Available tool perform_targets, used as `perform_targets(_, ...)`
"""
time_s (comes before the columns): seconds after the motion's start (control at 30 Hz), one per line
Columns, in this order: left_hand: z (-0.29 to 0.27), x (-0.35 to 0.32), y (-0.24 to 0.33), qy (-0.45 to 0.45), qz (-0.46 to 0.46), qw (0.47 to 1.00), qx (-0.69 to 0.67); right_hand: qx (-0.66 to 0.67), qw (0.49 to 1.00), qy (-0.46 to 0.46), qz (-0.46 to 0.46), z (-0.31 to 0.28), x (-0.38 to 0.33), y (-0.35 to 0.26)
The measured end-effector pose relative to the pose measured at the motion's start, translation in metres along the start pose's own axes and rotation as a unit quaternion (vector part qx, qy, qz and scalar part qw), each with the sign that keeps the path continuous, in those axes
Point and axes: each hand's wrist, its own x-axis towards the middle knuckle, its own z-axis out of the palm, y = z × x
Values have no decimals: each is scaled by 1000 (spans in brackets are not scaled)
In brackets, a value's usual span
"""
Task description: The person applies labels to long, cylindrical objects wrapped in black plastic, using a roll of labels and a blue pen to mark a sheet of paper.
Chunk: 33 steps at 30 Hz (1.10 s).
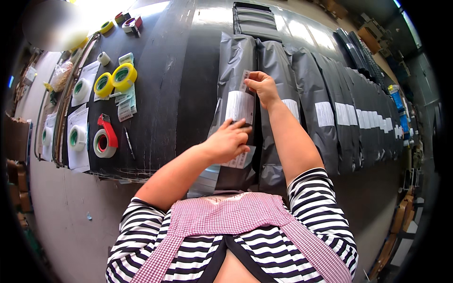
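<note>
In front of me lies a dark grey plastic mailing bag (231, 61), long and filled, with a white printed label (239, 106) on its middle. My right hand (265, 92) pinches the edge of a small white barcode sticker (244, 80) just above that label, against or very close to the bag. My left hand (230, 141) rests lower down, its fingers loosely spread, with fingertips at the label's lower edge. Beneath it a sheet of barcode stickers (239, 159) shows, partly covered by the hand. Light blue backing sheets (206, 179) lie near the table's front edge.
More labelled grey bags (323, 113) stand in a row to the right. Another folded grey bag (257, 21) lies at the far end. On the black table (155, 61) at left are yellow tape rolls (124, 78), a red tape dispenser (107, 132), a pen (129, 143) and sticker strips (126, 104).
</note>
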Motion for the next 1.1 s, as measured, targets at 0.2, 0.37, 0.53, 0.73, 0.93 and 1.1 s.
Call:
perform_targets(0.2,11,-4,0,-10,-31,999,-7,-25,999,-10,19,2,11,11)
perform_targets(0.37,10,0,6,-6,-43,999,-14,-54,998,-7,7,2,14,15)
perform_targets(0.53,11,3,8,-9,-52,999,-14,-56,998,-13,-17,-1,16,22)
perform_targets(0.73,11,3,9,-9,-57,998,-13,-211,972,-21,-100,3,6,19)
perform_targets(0.93,5,1,12,-26,-68,997,-25,-360,910,149,-144,15,31,6)
perform_targets(1.1,9,15,14,-23,-48,997,-47,-313,914,247,-70,-11,60,23)
